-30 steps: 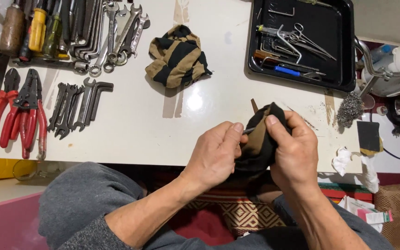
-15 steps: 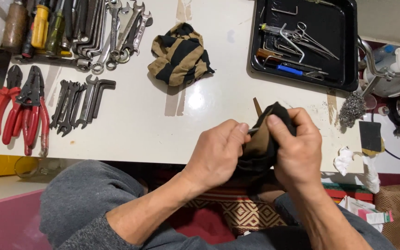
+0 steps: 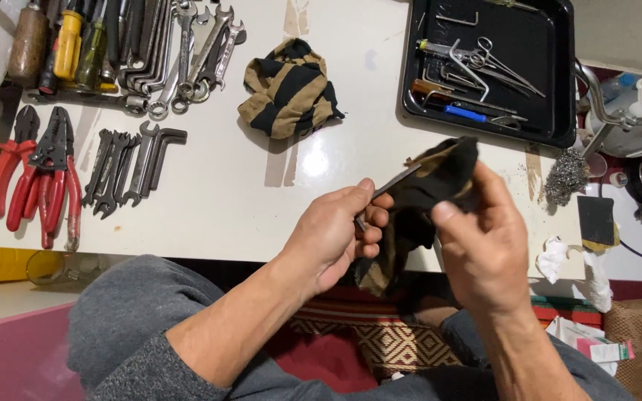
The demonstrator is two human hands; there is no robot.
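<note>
My left hand (image 3: 336, 234) pinches a thin metal tool (image 3: 394, 180), stiff and maybe slippery, so I hold it by its near end. My right hand (image 3: 484, 249) grips a soft dark cloth (image 3: 440, 174) around the tip, just above the white worktop (image 3: 217, 200).

red pliers (image 3: 20, 178) | wrenches (image 3: 131, 167) | striped rag (image 3: 289, 90) | black tray (image 3: 562, 82) | steel wool (image 3: 565, 175)
</note>
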